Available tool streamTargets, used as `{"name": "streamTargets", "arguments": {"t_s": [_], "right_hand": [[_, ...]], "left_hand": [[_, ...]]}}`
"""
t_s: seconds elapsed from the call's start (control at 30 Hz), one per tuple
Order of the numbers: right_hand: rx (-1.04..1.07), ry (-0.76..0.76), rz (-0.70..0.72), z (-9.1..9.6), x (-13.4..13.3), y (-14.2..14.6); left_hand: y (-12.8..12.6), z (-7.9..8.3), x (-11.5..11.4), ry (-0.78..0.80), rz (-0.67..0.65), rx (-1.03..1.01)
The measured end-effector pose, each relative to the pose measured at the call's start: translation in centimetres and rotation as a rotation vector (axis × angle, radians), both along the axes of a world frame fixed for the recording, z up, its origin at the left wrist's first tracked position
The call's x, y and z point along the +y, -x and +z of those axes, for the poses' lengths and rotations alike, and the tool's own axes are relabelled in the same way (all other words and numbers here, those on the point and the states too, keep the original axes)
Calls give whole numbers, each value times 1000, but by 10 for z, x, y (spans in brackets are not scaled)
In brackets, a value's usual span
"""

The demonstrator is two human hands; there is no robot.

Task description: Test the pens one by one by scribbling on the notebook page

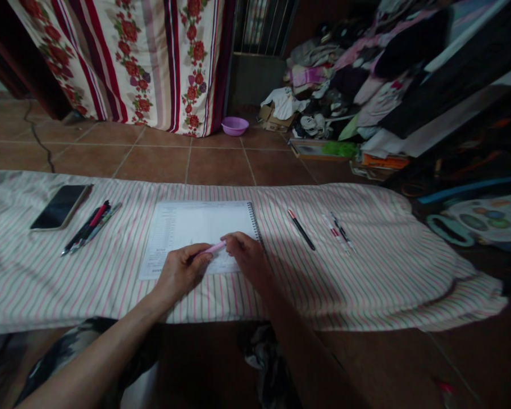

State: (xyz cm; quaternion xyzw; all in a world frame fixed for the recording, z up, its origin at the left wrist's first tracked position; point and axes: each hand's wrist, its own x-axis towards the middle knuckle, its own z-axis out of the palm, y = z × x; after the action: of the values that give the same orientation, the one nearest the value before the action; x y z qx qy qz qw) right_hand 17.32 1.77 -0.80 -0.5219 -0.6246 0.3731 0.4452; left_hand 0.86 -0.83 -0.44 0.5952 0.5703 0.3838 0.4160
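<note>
A pink pen (215, 247) is held between both hands, above the lower part of a spiral-bound notebook (213, 221). My left hand (183, 267) closes its fingers round the pen's left end. At the other end, my right hand (246, 255) pinches the pen with bent fingers. The notebook lies open to a mostly white page, its spiral along the right side. To its right rest a black pen (302, 230) with an orange-pink end and two slim pens (339, 232) lying side by side.
A striped cloth (378, 272) covers the low table. On its left side lie a dark phone (62, 207) and a bunch of several pens (91, 227). Beyond, a purple basin (235, 126) stands on the tiles by a floral curtain (153, 62); clothes (323, 79) are heaped at the right.
</note>
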Motion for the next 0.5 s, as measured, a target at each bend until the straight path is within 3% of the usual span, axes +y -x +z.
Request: {"name": "streamTargets", "arguments": {"t_s": [0.17, 0.33, 0.5], "right_hand": [[152, 38, 112, -3, 2, -7], [93, 121, 16, -1, 0, -4], [-187, -36, -173, 1, -3, 7]], "left_hand": [[0, -3, 0, 100, 15, -98], [0, -5, -2, 76, 2, -33], [0, -8, -3, -86, -44, 76]]}}
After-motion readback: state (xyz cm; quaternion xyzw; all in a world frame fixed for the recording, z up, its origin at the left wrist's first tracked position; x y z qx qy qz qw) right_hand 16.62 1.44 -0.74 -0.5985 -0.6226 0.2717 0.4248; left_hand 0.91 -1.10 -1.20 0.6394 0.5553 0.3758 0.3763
